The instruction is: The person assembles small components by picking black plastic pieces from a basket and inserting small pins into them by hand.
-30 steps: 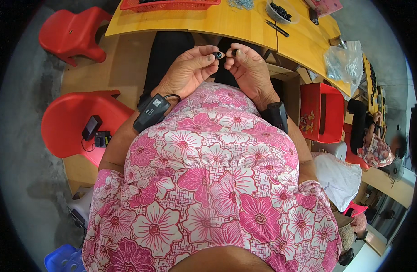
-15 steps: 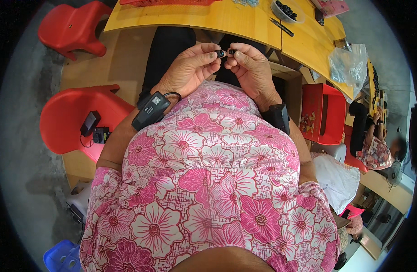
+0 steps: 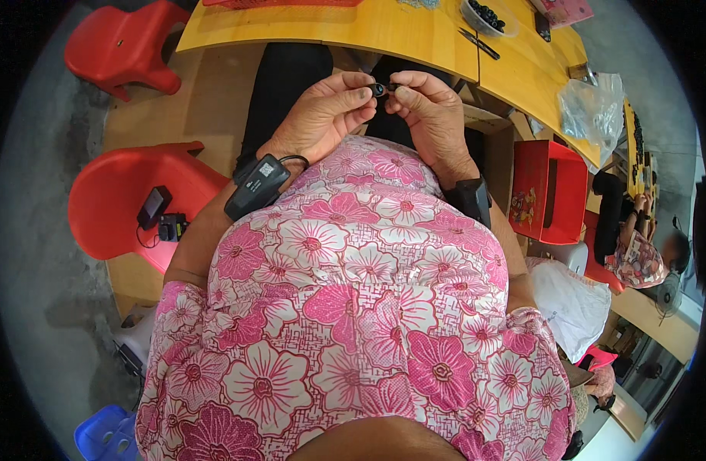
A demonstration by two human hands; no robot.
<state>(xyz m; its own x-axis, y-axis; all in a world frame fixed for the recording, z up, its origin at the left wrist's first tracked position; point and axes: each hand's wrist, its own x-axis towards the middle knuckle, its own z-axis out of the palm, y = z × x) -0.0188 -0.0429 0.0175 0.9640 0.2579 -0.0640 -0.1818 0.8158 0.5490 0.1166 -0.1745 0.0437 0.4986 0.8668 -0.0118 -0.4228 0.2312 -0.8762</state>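
Observation:
Both hands are held close together over my lap, just short of the yellow table's edge. Between the thumb and fingers of my left hand (image 3: 326, 111) is a small black ring-like piece (image 3: 378, 90), its opening facing up. My right hand (image 3: 429, 115) pinches a second small black piece (image 3: 393, 87), mostly covered by the fingertips. The two pieces are side by side; whether they touch I cannot tell. Each wrist wears a black device, the left one boxy with a cable (image 3: 257, 187).
Ahead stands the yellow table (image 3: 391, 34) with a clear bowl of black pieces (image 3: 487, 17), a dark slim tool (image 3: 479, 44) and a plastic bag (image 3: 591, 111). A red box (image 3: 533, 192) is at right, red stools (image 3: 142, 203) at left. Another person (image 3: 637, 257) sits far right.
The right fingers have shifted and turned slightly, so the black piece there shows differently. The left piece has tilted a little; both hands stay in nearly the same place.

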